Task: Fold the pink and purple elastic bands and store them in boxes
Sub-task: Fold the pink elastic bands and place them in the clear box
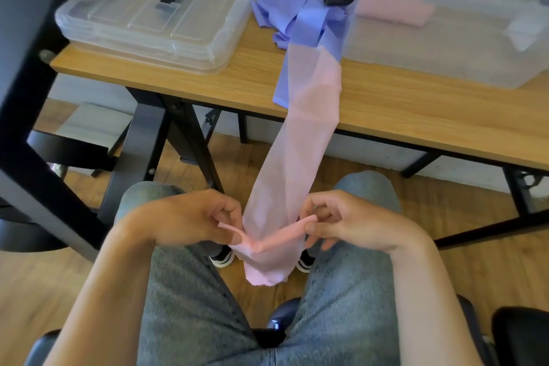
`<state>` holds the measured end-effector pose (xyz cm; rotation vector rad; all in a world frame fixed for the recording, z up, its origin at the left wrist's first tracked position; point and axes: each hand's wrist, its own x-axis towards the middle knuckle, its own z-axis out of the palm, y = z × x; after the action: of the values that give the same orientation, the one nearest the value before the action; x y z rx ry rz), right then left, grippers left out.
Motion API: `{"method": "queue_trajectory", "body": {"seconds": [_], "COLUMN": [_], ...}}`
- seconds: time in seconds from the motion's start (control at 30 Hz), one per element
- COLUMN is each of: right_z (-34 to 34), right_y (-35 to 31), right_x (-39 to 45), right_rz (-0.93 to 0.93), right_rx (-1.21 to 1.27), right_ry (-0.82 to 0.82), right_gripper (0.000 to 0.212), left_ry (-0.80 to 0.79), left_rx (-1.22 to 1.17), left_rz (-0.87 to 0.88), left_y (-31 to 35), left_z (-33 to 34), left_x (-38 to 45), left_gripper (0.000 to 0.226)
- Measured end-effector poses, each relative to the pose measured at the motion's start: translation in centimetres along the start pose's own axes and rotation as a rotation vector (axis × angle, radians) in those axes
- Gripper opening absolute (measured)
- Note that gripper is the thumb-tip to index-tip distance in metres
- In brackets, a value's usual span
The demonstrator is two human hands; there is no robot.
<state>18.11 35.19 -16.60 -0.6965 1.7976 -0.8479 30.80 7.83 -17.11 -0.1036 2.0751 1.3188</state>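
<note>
Wood floor and a wooden table point(416, 104) fill the room in front of a seated person, whose knees sit just short of the table's near edge. On the table lies a flat clear lid point(154, 9) to the left and an open clear box point(445, 47) to the right, with one pink bundle point(395, 9) already showing through its wall. Between them sits a loose heap of purple band point(300, 21). The pink band point(297, 142) runs from that heap over the edge and down to the lap. The left hand point(196, 217) pinches the band's near end between thumb and curled fingers; the right hand point(341, 220) pinches the same end opposite, other fingers loosely curled. It looks thin, light and limp, stretchy rather than stiff, so it should sag and twist unless held by both corners. Where it overlaps the purple heap, pulling may drag that along. Open room lies over the lap and the bare tabletop between lid and box.
</note>
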Motion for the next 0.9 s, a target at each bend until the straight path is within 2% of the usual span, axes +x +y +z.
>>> {"method": "queue_trajectory", "body": {"seconds": [0.17,0.33,0.5,0.6,0.67,0.77,0.9], "right_z": [-0.5,-1.2,-1.5,-1.8,-1.9,-1.7,-1.1], "right_y": [0.5,0.6,0.3,0.2,0.1,-0.3,-0.9], "right_x": [0.0,-0.1,-0.7,-0.8,-0.9,-1.0,-0.8], "right_rz": [-0.013,-0.069,-0.116,-0.154,-0.191,-0.262,-0.347], "right_rx": [-0.029,0.021,0.080,0.145,0.176,0.238,0.303], "right_ry": [0.083,0.250,0.281,0.365,0.433,0.495,0.579], "right_gripper": [0.004,0.011,0.006,0.003,0.004,0.007,0.009], "left_ry": [0.089,0.205,0.274,0.474,0.600,0.657,0.769], "left_rx": [0.090,0.041,0.051,0.044,-0.059,-0.233,-0.224], "left_rz": [0.066,0.152,0.159,0.129,0.115,0.119,0.187], "left_y": [0.8,1.8,2.2,1.5,1.7,2.4,3.2], "left_z": [-0.3,-0.4,-0.6,-0.8,-0.8,-0.4,0.1], "left_x": [0.1,0.2,-0.1,-0.1,-0.3,-0.9,-1.4], "left_gripper": [0.006,0.005,0.007,0.006,0.008,0.014,0.021]}}
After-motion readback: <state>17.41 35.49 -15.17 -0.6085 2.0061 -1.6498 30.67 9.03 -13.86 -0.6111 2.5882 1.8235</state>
